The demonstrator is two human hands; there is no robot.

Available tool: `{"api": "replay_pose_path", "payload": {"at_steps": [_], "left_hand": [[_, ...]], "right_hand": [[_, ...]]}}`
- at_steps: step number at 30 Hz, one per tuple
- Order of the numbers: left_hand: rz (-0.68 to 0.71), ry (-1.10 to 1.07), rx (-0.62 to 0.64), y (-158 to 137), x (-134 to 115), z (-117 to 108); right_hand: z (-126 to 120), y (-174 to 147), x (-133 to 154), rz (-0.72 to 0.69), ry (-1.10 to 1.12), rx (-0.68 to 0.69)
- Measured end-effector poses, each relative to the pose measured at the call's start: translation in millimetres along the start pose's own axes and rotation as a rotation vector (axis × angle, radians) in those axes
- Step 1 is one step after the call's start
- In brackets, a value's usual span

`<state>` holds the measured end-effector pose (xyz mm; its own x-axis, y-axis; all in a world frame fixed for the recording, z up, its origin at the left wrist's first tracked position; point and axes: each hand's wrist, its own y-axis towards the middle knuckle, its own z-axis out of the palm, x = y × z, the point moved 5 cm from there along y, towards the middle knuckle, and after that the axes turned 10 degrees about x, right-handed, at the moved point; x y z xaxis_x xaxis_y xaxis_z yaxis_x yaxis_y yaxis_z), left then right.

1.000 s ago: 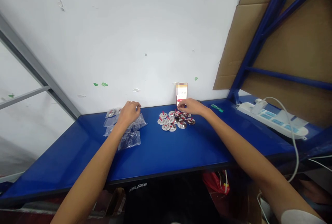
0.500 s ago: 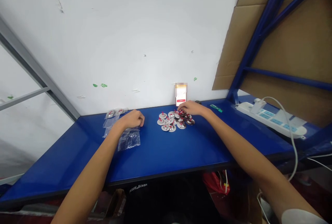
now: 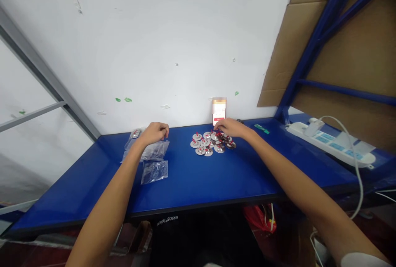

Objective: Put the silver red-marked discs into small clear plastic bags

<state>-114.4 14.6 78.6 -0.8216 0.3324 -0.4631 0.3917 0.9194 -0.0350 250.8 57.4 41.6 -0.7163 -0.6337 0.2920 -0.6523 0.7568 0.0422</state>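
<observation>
A heap of silver finger cymbals (image 3: 208,151) with red straps lies on the blue table. My right hand (image 3: 228,126) bends over the back of this heap, its fingertips pinched at a red strap. Further left, my left hand (image 3: 155,132) is closed with curled fingers above several clear plastic bags (image 3: 156,151); what it holds, if anything, is hidden. One flat bag (image 3: 155,171) lies nearer to me. Behind my left wrist, a bagged cymbal (image 3: 135,133) shows in part.
A phone (image 3: 219,112) with a lit screen leans against the wall behind the heap. To the right are a green object (image 3: 262,128) and a white power strip (image 3: 331,143) with a cable. Blue frame bars (image 3: 309,48) and cardboard stand at right.
My left hand has moved back toward the wall, uncovering more of the bags and covering part of the bagged cymbals. My right hand stays at the heap. The view has shifted slightly.
</observation>
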Motion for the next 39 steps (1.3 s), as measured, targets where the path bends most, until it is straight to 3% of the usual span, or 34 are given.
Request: {"api": "replay_pose_path", "payload": {"at_steps": [3, 6, 9, 14, 16, 21, 30, 39], "left_hand": [[-0.099, 0.155, -0.329, -6, 19, -26], [-0.263, 0.289, -0.439, -13, 53, -40], [-0.395, 0.367, -0.384, -14, 87, -41], [-0.402, 0.468, -0.128, -1, 117, -23], [-0.407, 0.486, -0.095, 1, 122, -18], [-0.415, 0.457, -0.177, -1, 124, -16], [-0.354, 0.522, -0.263, -4, 107, -15], [-0.36, 0.059, -0.517, -7, 114, -28]], "right_hand": [[-4, -1, 2, 0.004, -0.018, -0.05], [-7, -3, 5, 0.004, -0.019, -0.092], [-10, -4, 8, 0.005, -0.022, -0.124], [-11, -5, 12, 0.009, -0.054, -0.139], [-12, -5, 14, 0.011, -0.062, -0.138], [-14, -5, 16, 0.016, -0.063, -0.137], [-13, -5, 16, 0.017, -0.075, -0.143], [-13, -5, 19, 0.013, -0.104, -0.14]]}}
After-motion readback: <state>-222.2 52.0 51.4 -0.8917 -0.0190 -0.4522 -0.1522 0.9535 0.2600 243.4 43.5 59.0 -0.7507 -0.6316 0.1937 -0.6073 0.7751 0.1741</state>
